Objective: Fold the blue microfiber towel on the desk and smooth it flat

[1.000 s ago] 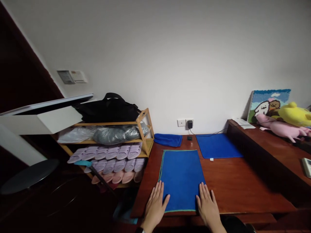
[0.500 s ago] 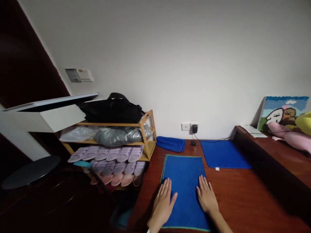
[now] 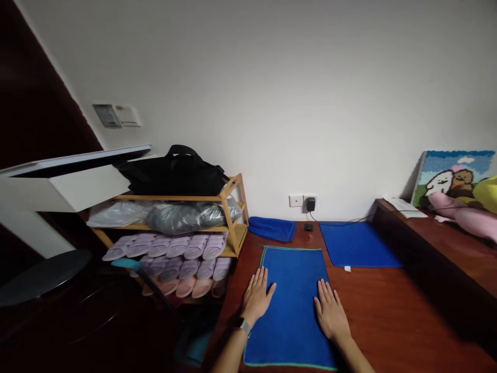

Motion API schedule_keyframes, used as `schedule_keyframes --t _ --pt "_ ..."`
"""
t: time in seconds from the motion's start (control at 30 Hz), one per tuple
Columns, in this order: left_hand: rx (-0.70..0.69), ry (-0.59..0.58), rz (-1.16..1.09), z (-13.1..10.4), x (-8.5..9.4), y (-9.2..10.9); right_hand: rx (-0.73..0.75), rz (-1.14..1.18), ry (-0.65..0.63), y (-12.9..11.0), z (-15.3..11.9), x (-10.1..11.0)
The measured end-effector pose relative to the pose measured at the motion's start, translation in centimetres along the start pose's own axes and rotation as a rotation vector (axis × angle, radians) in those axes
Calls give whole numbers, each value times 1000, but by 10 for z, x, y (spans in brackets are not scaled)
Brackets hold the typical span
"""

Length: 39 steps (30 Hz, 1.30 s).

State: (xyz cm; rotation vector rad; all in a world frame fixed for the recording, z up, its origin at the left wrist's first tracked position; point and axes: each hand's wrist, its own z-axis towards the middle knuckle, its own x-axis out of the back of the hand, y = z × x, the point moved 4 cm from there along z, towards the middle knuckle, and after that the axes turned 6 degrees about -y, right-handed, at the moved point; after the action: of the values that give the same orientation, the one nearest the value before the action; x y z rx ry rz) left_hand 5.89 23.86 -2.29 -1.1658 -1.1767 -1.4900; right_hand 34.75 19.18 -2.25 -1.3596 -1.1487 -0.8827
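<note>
A blue cloth (image 3: 293,305) with green edging lies flat on the reddish-brown table. My left hand (image 3: 257,295) rests palm down across its left edge, fingers stretched away from me. On the cloth's right edge my right hand (image 3: 331,311) lies flat, its thumb turned inward. Neither hand grips anything. Behind and to the right, a second blue cloth (image 3: 359,244) is spread out, with a small white tag (image 3: 347,269) at its near edge. A folded blue cloth (image 3: 272,228) sits against the wall at the back left.
Left of the table (image 3: 388,316) stands a wooden rack (image 3: 233,228) with slippers (image 3: 166,246), plastic-wrapped items and a black bag (image 3: 174,176). A plugged-in adapter (image 3: 310,204) trails a cable rightward. On a raised ledge at right lie papers (image 3: 406,207), a pink plush toy (image 3: 462,211) and a picture (image 3: 452,176).
My left hand has slid forward along the cloth's left edge, away from me, and its wristwatch now shows. My right hand stays in nearly the same place. The view has shifted slightly.
</note>
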Motion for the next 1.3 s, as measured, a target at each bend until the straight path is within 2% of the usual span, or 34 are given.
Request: schedule_keyframes --t 0.1,0.2,0.33,0.43,0.57,0.73,0.9,1.0,1.07,1.13,1.2,1.23,1.3 --pt "2 11 -6 -2 0 3 -12 -17 2 1 2 -5" --pt "-1 30 -11 -1 -3 3 -21 -18 29 0 17 -2" --pt "-10 69 -1 1 -8 -2 -24 -10 74 -3 62 23" --pt "-16 74 0 0 -12 -5 -5 -12 60 -3 103 38" --pt "-17 76 3 -2 -14 -7 -18 -6 21 6 141 31" --pt "-14 61 11 -5 -13 -8 -25 0 58 16 151 12" --pt "-6 28 15 -4 -9 -11 -26 -5 55 17 151 10" --pt "-8 60 17 16 7 1 -22 1 58 17 151 11" --pt "-100 63 7 41 18 24 -14 15 64 17 151 12" --pt "-236 12 -14 70 23 50 -12 17 61 16 149 13" --pt "-308 -63 -33 97 20 67 -17 0 44 15 148 15" --pt "-313 -95 -39 109 16 69 -20 -11 34 14 147 16" --pt "-274 -132 -43 125 9 58 -23 -29 21 14 147 18"
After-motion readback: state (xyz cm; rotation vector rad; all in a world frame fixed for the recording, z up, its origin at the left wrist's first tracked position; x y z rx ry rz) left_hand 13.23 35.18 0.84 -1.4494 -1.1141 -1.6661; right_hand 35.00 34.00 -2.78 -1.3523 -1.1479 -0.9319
